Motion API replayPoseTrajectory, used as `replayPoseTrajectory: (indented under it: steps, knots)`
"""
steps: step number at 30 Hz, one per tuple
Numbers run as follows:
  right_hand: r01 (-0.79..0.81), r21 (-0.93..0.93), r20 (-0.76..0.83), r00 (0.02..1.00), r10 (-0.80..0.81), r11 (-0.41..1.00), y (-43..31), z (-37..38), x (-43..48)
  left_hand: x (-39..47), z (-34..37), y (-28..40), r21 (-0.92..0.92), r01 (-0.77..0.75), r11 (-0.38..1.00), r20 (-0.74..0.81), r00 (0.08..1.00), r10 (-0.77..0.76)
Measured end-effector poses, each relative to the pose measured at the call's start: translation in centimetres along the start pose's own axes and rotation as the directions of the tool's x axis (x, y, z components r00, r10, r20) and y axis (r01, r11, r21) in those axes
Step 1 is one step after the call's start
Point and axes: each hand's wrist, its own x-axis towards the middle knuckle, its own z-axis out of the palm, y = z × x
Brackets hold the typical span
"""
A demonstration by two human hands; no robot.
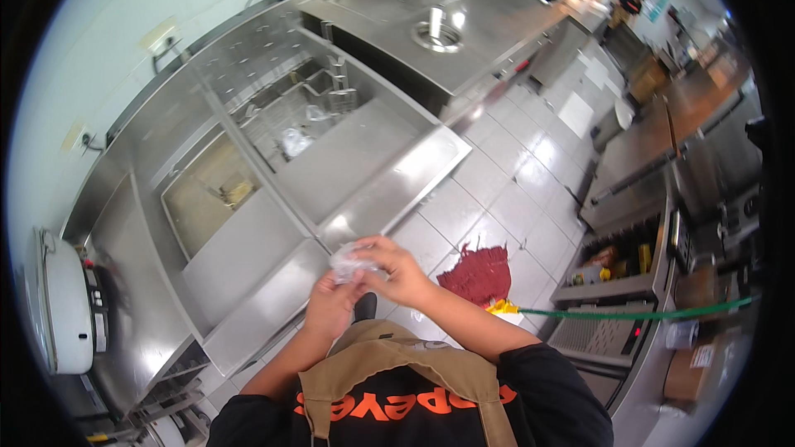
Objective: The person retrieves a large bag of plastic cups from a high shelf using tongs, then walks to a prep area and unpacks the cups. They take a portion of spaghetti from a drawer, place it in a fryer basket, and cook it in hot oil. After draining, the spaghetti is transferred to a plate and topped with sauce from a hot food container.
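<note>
A crumpled piece of clear plastic (349,264) is held between my two hands, over the front edge of the steel fryer bank (366,189). My left hand (335,304) pinches it from below. My right hand (394,270) grips its upper right side with bent fingers. Beyond it, a fryer well holds wire racks and more crumpled clear plastic (297,141). The well to the left contains yellowish liquid (205,192) with a pale lump in it. Part of the plastic is hidden by my fingers.
A red string mop head (478,276) lies on the tiled floor, its green handle (633,313) reaching right. A steel counter (385,18) adjoins the fryers. On the right are a worktable (627,167) and an open drawer (615,267). A person (627,6) stands far off.
</note>
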Motion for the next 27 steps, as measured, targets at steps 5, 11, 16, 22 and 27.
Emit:
replayPoseTrajectory:
  steps: [5, 11, 16, 22, 27]
  knots:
    - [0.612, -0.381, 0.518, 0.762, -0.388, 0.693, 0.1, 6.1, 7.7, -0.7, -9.0, 7.3, -0.222, 0.021, 0.975, -0.086, 0.995, -0.041]
    - [0.242, -0.147, 0.518, 0.845, -0.134, 0.959, 4.4, 7.6, 13.9, -2.8, -14.5, 9.2, 0.751, -0.122, 0.649, -0.065, 0.964, 0.256]
    - [-0.163, -0.37, 0.045, 0.98, 0.193, 0.914, 12.3, 2.8, 23.1, -8.3, -18.0, 8.3, 0.974, -0.096, -0.204, 0.201, 0.778, 0.595]
    - [0.122, -0.703, 0.35, 0.917, 0.192, 0.701, 24.2, 3.0, 33.6, -11.2, -19.8, 6.2, 0.988, 0.15, -0.027, -0.117, 0.859, 0.499]
    - [0.165, -0.95, 0.311, 0.609, 0.73, 0.266, 33.9, 7.3, 39.0, -11.1, -19.6, 4.6, 0.97, 0.24, 0.046, -0.226, 0.813, 0.536]
